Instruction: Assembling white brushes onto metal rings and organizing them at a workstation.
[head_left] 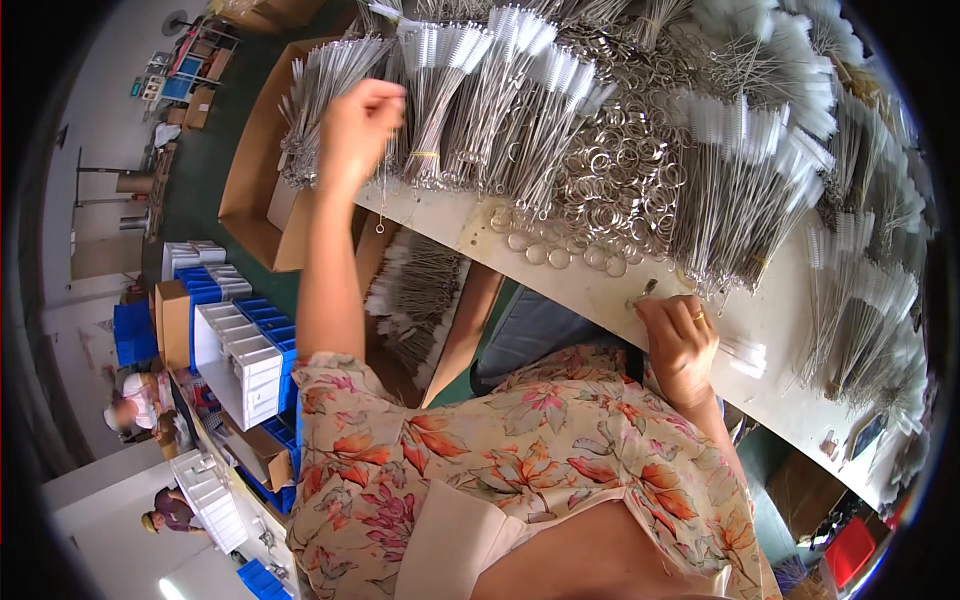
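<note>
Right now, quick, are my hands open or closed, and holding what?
Left hand: fingers curled; too blurred to tell if it holds anything.
Right hand: closed, apparently pinching a small metal piece.

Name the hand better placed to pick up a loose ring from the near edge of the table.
Right, probably. The right hand is close to the loose rings, though a small metal piece is at its fingertips. The left hand is farther off, beside the brushes.

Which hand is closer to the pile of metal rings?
Right. The right hand is close, on the near side of the ring pile; the left hand is farther off, leftward beyond brush bundles.
</note>
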